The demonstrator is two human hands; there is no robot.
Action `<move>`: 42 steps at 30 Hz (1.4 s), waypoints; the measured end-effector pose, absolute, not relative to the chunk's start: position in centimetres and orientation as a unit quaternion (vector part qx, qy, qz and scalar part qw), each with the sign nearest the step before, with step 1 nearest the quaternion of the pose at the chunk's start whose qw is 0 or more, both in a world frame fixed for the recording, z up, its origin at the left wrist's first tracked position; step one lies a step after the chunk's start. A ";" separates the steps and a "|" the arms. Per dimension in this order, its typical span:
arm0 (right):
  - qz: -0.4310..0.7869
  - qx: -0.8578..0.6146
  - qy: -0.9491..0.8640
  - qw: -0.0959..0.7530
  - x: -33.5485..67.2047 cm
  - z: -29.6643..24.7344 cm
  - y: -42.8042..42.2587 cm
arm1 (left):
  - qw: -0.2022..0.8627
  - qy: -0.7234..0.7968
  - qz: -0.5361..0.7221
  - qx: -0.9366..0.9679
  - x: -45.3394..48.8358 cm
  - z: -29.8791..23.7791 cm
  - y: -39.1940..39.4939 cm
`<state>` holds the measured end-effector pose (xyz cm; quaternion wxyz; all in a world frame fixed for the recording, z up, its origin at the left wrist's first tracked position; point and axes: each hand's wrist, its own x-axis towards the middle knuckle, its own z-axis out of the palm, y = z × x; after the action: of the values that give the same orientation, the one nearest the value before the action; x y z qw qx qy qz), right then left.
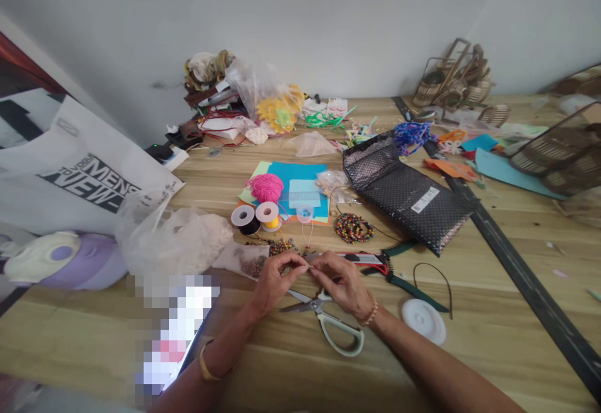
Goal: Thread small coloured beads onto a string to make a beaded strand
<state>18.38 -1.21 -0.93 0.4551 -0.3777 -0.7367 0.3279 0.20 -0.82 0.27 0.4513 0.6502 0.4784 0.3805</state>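
Above the table's front part, my left hand (277, 281) and my right hand (342, 281) meet with fingertips pinched together on a thin pale thread (310, 267). Its ends are too fine to follow. Beneath them lie open scissors (338, 331) with pale handles, blades pointing left. Just beyond the fingers is a small see-through spool (305, 213) with thin strands running toward my hands. A pile of multicoloured beads (282, 246) and a plastic bag of beads (241, 260) lie by my left hand. Past my right hand are green-handled pliers (399, 275) and a coiled bead string (354, 228).
Black and yellow thread spools (245, 219) stand near pink yarn (265, 187) on coloured paper (300, 175). A black bubble mailer (408, 194) lies right, a white round lid (423, 321) nearer. A lit phone (181, 338) sits left. Baskets (453, 81) and craft clutter line the wall.
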 end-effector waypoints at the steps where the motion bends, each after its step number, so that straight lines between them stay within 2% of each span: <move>1: 0.327 -0.378 -0.738 0.454 18.4 -0.9 -1.2 | 0.451 0.480 0.379 0.651 0.2 0.3 -0.8; 10: 0.329 -0.384 -0.735 0.451 18.4 -1.1 -1.2 | 0.428 0.518 0.399 0.623 0.0 0.6 -0.6; 16: 0.323 -0.383 -0.733 0.461 18.4 -0.9 -1.1 | 0.275 0.552 0.426 0.662 -0.9 0.6 0.0; 23: 0.321 -0.390 -0.727 0.466 18.4 -0.9 -1.1 | 0.138 0.526 0.333 0.770 -1.3 -0.4 0.3; 28: 0.346 -0.407 -0.706 0.465 18.4 -1.2 -1.1 | 0.126 0.517 0.272 0.802 -0.9 -0.9 0.1; 35: 0.439 -0.434 -0.628 0.474 18.7 -2.3 -0.8 | 0.116 0.518 0.251 0.810 -0.9 -1.3 0.1; 42: 0.472 -0.434 -0.593 0.487 18.8 -2.4 -0.7 | 0.113 0.531 0.238 0.805 -0.7 -1.2 0.1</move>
<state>18.81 -0.74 -2.37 0.4868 -0.4345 -0.5930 0.4718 -0.70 0.08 -1.21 0.1135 0.8051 0.5312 0.2382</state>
